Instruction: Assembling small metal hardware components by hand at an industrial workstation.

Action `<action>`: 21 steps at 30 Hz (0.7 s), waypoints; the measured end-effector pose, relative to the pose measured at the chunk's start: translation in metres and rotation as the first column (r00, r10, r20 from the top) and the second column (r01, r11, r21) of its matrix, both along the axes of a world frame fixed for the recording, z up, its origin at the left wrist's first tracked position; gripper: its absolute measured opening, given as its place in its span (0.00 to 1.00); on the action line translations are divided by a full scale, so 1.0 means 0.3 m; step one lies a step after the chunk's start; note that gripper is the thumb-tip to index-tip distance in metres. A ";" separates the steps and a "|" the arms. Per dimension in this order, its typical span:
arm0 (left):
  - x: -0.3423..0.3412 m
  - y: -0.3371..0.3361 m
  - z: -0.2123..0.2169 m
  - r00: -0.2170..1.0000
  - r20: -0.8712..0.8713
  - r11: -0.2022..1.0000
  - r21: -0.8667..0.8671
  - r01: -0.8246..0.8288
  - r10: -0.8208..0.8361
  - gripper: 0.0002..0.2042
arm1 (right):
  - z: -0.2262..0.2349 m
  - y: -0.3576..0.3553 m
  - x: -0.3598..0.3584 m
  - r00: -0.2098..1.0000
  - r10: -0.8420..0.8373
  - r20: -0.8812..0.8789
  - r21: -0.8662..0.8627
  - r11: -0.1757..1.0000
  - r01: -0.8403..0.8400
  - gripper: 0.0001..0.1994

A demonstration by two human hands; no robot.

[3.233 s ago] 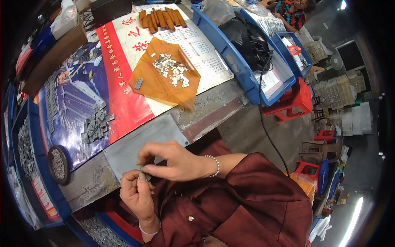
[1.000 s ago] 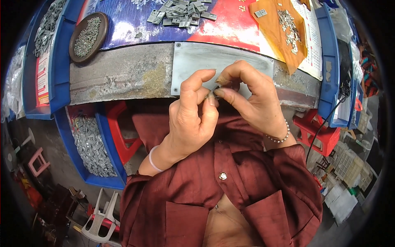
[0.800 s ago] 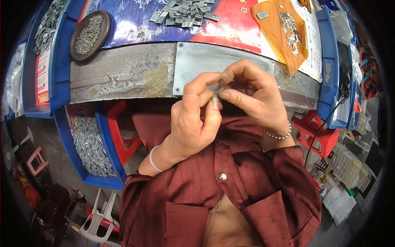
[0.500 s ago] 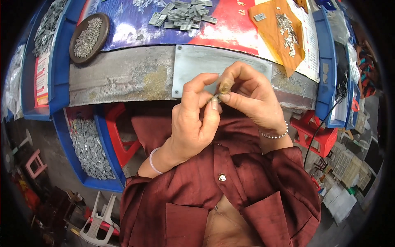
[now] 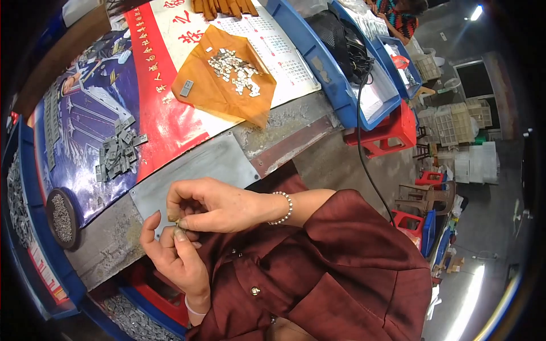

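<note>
My left hand (image 5: 177, 262) and my right hand (image 5: 222, 206) meet at the table's near edge, beside a pale metal plate (image 5: 207, 166). Thumbs and fingers of both pinch together on a small piece, mostly hidden, too small to make out. Left of the plate lies a pile of small grey rectangular parts (image 5: 118, 152). A round dark dish (image 5: 75, 237) holds many tiny metal pieces (image 5: 61, 218). Beyond the plate, an orange sheet (image 5: 196, 62) carries scattered little shiny metal pieces (image 5: 234, 68) and a single grey rectangular part (image 5: 186, 88).
Blue bins stand at the left (image 5: 44, 238) and right (image 5: 327, 74) of the table; another with grey parts (image 5: 136, 318) sits below. A black cable (image 5: 362, 148) hangs by a red stool (image 5: 392, 133). A person (image 5: 393, 23) is at the far right.
My view has turned to the right and tilted, so the table and hands appear further left. Both hands stay pinched together on the small piece.
</note>
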State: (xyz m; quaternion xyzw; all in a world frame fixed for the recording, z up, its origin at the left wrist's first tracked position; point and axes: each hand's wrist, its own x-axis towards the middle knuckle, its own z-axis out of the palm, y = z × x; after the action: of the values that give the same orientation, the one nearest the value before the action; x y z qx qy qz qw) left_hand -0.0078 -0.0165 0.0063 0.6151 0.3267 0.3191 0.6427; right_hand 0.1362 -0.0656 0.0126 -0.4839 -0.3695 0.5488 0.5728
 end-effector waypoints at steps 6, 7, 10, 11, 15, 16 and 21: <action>-0.016 0.002 -0.051 0.995 -0.101 0.981 0.193 0.015 0.005 0.21 | -0.030 0.002 -0.012 0.999 -0.007 -0.039 -0.014 1.000 0.006 0.07; -0.017 0.006 -0.050 0.991 -0.133 0.987 0.158 0.011 0.010 0.19 | -0.021 -0.008 0.001 0.999 -0.036 0.036 0.008 0.999 0.036 0.06; -0.027 0.026 -0.032 0.994 -0.107 0.981 0.189 0.030 -0.009 0.18 | -0.001 -0.004 -0.001 0.999 -0.026 -0.041 -0.090 0.996 0.022 0.08; -0.018 0.021 -0.017 0.999 -0.025 0.999 0.018 0.035 -0.035 0.19 | 0.006 -0.008 0.001 0.991 -0.047 -0.128 -0.122 0.992 0.031 0.09; -0.001 0.028 -0.016 0.990 0.066 0.987 -0.091 0.134 -0.128 0.21 | 0.000 -0.023 0.018 0.969 -0.078 -0.235 -0.151 0.988 0.043 0.11; -0.001 0.032 -0.010 0.988 0.063 0.984 -0.102 0.145 -0.139 0.21 | 0.000 -0.020 0.017 0.969 -0.080 -0.235 -0.139 0.989 0.048 0.11; -0.010 0.038 -0.005 0.987 0.080 0.981 -0.125 0.147 -0.138 0.21 | 0.005 -0.004 0.011 0.972 -0.060 -0.227 -0.143 0.989 0.028 0.10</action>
State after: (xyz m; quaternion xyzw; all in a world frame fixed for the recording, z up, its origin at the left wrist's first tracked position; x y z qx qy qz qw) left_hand -0.0108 -0.0051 0.0048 0.5819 0.2788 0.2720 0.7139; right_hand 0.1395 -0.0669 0.0139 -0.4636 -0.2504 0.6128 0.5889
